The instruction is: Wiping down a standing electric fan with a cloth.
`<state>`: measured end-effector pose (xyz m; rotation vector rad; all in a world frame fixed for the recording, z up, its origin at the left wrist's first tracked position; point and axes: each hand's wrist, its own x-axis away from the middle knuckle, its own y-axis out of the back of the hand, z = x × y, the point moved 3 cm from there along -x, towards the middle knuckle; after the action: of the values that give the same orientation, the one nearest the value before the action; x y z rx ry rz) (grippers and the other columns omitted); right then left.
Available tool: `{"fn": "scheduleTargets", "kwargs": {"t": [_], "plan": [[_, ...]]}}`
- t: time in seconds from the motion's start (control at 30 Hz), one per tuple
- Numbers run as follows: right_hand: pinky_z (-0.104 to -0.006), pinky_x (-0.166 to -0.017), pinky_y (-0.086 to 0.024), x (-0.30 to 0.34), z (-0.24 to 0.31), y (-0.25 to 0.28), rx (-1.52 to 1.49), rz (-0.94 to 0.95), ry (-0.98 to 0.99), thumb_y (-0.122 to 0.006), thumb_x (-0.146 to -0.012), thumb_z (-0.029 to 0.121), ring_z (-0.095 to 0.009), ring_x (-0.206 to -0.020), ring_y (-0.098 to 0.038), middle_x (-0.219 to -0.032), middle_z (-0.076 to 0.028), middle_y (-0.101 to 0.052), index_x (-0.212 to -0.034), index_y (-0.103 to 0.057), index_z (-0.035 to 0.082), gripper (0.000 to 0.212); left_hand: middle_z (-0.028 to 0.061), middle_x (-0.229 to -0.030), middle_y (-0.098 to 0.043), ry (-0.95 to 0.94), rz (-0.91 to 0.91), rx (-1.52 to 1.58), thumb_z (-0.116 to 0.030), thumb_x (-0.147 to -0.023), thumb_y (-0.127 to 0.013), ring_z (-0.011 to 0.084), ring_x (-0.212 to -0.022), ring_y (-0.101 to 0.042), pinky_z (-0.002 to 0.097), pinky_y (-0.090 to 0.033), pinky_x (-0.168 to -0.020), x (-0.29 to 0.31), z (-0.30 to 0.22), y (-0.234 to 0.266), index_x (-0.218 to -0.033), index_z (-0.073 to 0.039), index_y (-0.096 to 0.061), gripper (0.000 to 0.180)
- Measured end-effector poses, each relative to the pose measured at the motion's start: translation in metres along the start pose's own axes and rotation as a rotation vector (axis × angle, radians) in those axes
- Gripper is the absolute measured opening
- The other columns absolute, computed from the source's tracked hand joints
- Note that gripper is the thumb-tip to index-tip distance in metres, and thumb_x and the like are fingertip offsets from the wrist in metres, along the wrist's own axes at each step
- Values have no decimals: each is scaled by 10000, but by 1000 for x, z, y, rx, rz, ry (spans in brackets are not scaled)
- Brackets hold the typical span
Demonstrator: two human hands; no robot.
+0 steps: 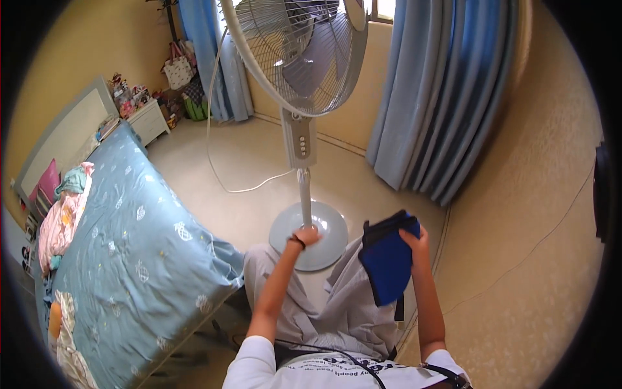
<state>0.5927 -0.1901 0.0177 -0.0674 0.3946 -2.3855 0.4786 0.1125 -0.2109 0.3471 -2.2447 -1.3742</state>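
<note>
A dark blue cloth item (387, 267) with black edging is pinched in my right hand (416, 245). It hangs beside my right knee, folded over at the top. My left hand (309, 236), with a dark band at the wrist, overlaps the foot of the fan's pole (304, 198), just over the round grey base (334, 233). Whether it grips the pole or only hovers in front is unclear, as the fingers show poorly. Above stands the floor fan (311, 58), with a wire guard and a column of buttons on its grey control box (302, 144).
A white cord (227, 190) loops left from the fan. The bed (142, 240), with a blue patterned cover, stands at left. Behind it is a white nightstand (148, 122) with small figures. Blue curtains (427, 97) hang at right. A thin wire (518, 262) runs along the right wall.
</note>
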Motion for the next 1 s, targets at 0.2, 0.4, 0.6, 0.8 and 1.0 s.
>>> {"fn": "scheduleTargets", "kwargs": {"t": [0.2, 0.4, 0.6, 0.8, 1.0], "plan": [[-303, -807, -494, -93, 18, -21, -200, 67, 150, -545, -701, -19, -196, -886, -615, -999, -105, -642, -1033, -598, -13, 336, 82, -1140, -553, -445, -1116, 623, -193, -863, -634, 213, -1086, -514, 401, -379, -933, 190, -89, 291, -1216, -57, -454, 419], [-313, -788, -512, -213, 55, -63, -260, 373, 158, -458, -664, 10, -234, -861, -614, -1140, -167, -592, -1043, -542, -4, 389, 174, -1402, -295, -664, -1346, 813, -129, -783, -690, 286, -1314, -301, 443, -266, -1055, 224, -144, 385, -1454, -137, -104, 891], [-316, -685, -534, -277, 78, -133, -338, 537, 64, -438, -695, 62, -223, -649, -597, -1211, -217, -538, -1226, -453, 56, 531, 165, -1359, -318, -631, -1327, 996, 3, -739, -590, 231, -1174, -411, 310, -424, -880, 214, -151, 406, -1456, -101, -87, 882], [-340, -643, -540, -319, 95, -166, -582, 680, -59, -498, -772, 180, -219, -606, -587, -1248, -227, -515, -1248, -432, 118, 485, 155, -1359, -345, -655, -1259, 1031, -8, -748, -602, 244, -1194, -410, 299, -420, -867, 218, -142, 406, -1453, -98, -138, 849], [-357, -654, -535, -320, 104, -170, -481, 617, -136, -530, -798, 232, -224, -621, -580, -1180, -175, -553, -1218, -487, 120, 437, 170, -1384, -341, -685, -1201, 1007, -2, -794, -605, 271, -1229, -412, 307, -433, -880, 219, -116, 406, -1450, -102, -161, 798]]}}
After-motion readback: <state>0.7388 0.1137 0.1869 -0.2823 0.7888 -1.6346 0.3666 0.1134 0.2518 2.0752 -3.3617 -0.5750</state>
